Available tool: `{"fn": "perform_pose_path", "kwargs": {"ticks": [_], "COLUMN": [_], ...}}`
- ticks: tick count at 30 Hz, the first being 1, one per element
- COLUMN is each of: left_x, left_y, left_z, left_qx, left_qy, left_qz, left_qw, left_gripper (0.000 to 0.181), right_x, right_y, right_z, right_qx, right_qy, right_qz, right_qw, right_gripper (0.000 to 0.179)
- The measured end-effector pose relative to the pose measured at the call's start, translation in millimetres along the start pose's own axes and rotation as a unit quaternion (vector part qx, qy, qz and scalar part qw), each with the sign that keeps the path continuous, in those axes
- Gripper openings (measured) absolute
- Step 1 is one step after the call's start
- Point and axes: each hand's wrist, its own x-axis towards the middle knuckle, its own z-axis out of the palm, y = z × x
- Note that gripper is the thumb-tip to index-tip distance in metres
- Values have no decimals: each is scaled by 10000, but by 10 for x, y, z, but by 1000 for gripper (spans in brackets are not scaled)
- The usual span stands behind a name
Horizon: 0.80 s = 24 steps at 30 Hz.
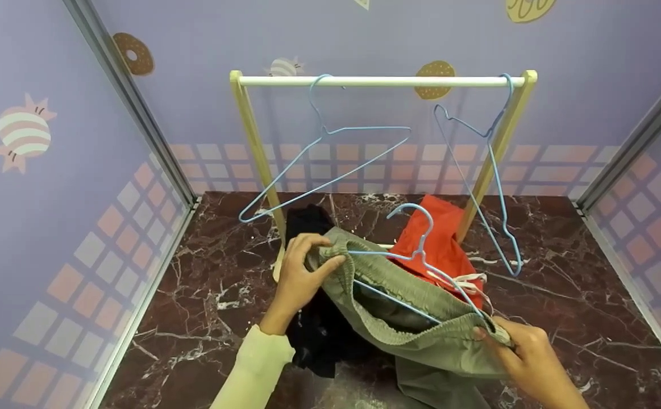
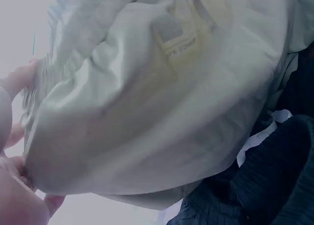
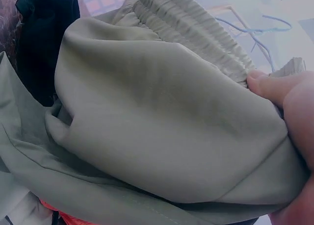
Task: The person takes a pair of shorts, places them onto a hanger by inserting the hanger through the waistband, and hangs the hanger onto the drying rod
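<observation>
Grey-green elastic-waist pants (image 1: 455, 346) are held up between both hands, the waistband gaping towards the head camera. Inside the waist sits a blue wire hanger (image 1: 419, 255), its hook rising above the fabric. My left hand (image 1: 299, 275) pinches the left end of the waistband, thumb in front, close to one hanger end. At the other end, my right hand (image 1: 526, 352) grips the waistband around the hanger's right corner, which is hidden. The left wrist view shows the pants' fabric (image 2: 122, 132) with a printed patch; in the right wrist view the thumb (image 3: 270, 86) presses the gathered waistband (image 3: 196, 31).
A small rack with a white rail (image 1: 375, 82) and wooden posts stands behind. Two blue hangers hang from it, one at left (image 1: 324, 132) and one at right (image 1: 489, 134). Black clothing (image 1: 321, 346) and a red garment (image 1: 435, 233) with white cords lie on the dark marbled surface (image 1: 194, 318).
</observation>
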Motion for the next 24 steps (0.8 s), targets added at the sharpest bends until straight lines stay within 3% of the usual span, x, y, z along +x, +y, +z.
{"fn": "perform_pose_path", "kwargs": {"ticks": [9, 15, 24], "left_x": [-22, -53, -163], "left_y": [15, 18, -24], "left_z": [-13, 8, 98], "left_qx": [-43, -211, -336], "left_qy": [-235, -459, -580], "left_qz": [-411, -508, -333], "left_qw": [9989, 9974, 9972], "left_gripper": [63, 61, 55], "right_x": [32, 128, 270], "right_y": [-47, -166, -288], "right_z": [3, -4, 9], "right_qx": [-139, -179, -194], "right_qy": [713, 920, 1215], "right_qz": [268, 659, 1226], "right_qw": [9970, 9934, 9848], "right_gripper": [33, 27, 18]}}
